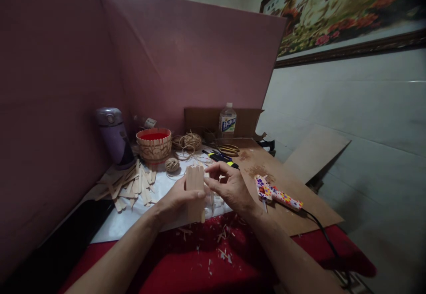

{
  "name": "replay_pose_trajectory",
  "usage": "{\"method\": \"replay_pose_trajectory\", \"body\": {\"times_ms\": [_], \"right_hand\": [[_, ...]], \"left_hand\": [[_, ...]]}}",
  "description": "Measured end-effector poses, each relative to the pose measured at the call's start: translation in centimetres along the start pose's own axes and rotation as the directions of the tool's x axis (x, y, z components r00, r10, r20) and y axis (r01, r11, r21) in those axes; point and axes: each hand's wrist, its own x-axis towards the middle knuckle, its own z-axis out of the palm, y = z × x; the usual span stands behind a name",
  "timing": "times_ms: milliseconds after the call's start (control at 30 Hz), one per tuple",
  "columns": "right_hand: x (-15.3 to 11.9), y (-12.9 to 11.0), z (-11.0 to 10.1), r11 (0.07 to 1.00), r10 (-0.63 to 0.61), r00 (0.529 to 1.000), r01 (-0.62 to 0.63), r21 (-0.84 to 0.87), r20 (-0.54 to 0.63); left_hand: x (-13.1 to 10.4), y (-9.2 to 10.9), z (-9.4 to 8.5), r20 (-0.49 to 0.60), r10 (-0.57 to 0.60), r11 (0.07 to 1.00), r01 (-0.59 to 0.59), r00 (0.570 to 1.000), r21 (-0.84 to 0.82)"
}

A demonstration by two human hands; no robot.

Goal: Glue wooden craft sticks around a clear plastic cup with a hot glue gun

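Observation:
Upright in my left hand (178, 198) is a block of popsicle sticks (195, 192) set side by side, with my thumb pressed across its front. What lies behind the sticks is mostly hidden, though something clear or whitish shows at their right edge. My right hand (231, 187) is at the block's upper right edge, thumb and index finger curled in a pinch; what is between the fingertips is too small to make out. Loose popsicle sticks (138, 185) lie in a heap to the left. A flowered glue gun (276, 194) rests on the cardboard to the right.
Behind the hands stand a purple flask (115, 138), a stick-covered bowl (154, 147) with a red inside, and a plastic bottle (228, 123). Twine balls (172, 164), scissors (229, 148) and a yellow-black cutter (221, 157) lie nearby. Wood scraps litter the red cloth (213, 258).

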Motion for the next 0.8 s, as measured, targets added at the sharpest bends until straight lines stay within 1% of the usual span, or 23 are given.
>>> {"method": "replay_pose_trajectory", "body": {"times_ms": [167, 367, 567, 800], "right_hand": [[0.02, 0.23, -0.12, 1.0, -0.01, 1.0, 0.01, 0.02, 0.01], [0.02, 0.59, -0.13, 0.999, -0.007, 1.0, 0.006, 0.049, 0.015], [-0.01, 0.83, -0.32, 0.999, -0.013, 0.999, 0.012, 0.043, 0.03], [-0.03, 0.62, -0.34, 0.996, 0.011, 0.999, -0.015, 0.093, 0.038]], "left_hand": [[-0.06, 0.19, 0.29, -0.02, 0.009, 1.0, -0.009, 1.0, 0.006], [-0.1, 0.13, 0.17, 0.005, 0.011, 1.0, -0.011, 1.0, 0.011], [0.01, -0.17, -0.15, 0.046, 0.032, 0.999, -0.032, 0.998, 0.003], [-0.08, -0.28, -0.03, 0.043, 0.023, 1.0, -0.024, 0.999, 0.003]]}}
